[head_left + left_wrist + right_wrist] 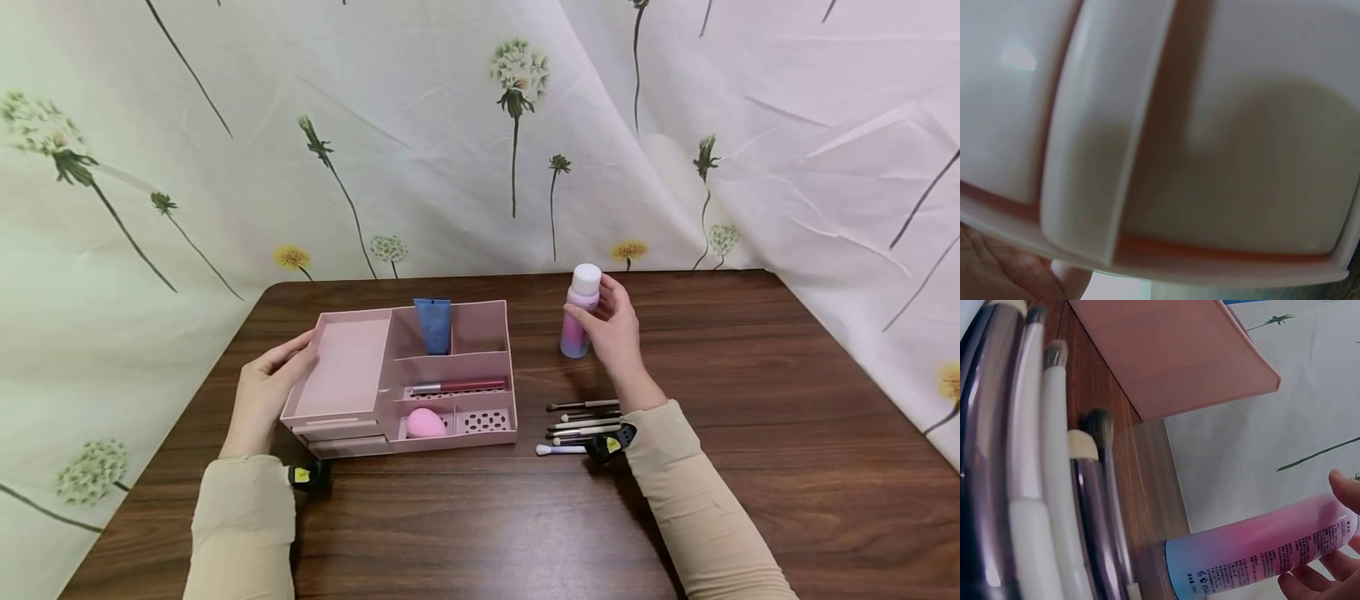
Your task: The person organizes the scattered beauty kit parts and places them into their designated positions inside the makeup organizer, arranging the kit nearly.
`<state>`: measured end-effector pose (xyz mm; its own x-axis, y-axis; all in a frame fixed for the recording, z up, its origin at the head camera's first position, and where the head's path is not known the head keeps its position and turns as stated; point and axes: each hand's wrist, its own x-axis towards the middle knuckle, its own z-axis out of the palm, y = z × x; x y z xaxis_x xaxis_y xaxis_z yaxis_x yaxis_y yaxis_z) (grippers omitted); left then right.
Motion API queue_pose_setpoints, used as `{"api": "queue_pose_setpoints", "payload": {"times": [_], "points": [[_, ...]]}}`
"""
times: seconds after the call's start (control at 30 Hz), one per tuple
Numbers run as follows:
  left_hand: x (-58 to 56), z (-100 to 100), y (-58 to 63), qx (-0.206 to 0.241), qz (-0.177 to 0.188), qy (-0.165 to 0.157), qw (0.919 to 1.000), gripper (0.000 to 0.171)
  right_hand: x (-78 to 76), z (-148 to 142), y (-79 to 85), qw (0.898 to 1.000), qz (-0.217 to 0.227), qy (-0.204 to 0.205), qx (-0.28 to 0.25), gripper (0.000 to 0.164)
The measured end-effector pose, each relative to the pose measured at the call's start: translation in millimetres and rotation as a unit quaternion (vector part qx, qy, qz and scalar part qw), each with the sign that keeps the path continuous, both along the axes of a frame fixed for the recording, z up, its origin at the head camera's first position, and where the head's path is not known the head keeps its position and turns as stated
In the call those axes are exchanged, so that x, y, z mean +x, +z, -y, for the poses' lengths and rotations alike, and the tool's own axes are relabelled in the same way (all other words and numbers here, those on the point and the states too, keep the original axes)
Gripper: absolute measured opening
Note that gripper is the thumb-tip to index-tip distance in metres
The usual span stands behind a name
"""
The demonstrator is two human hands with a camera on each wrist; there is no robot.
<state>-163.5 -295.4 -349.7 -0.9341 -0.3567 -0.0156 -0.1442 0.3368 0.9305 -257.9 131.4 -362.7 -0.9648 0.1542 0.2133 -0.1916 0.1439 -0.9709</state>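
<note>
In the head view my right hand holds a spray can with a white cap, pink fading to blue. It stands upright, with thumb and fingers around its upper part; the right wrist view shows printed text on the can. My left hand rests against the left side of a pink organizer, its fingers along the edge. Inside the organizer are a blue tube, a lip gloss tube and a pink makeup sponge. The left wrist view shows the drawer fronts close up.
Several makeup brushes lie on the brown table, right of the organizer and under my right wrist. A white cloth with a flower print hangs behind the table's far edge.
</note>
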Motion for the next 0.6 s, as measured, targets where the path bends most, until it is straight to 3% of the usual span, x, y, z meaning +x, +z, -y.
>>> {"api": "queue_pose_setpoints", "payload": {"times": [0.6], "points": [[0.2,-0.1,0.2,0.006,-0.007,-0.004,1.0,0.055,-3.1,-0.6,-4.6,0.999,0.015,-0.005,0.037,0.063]]}}
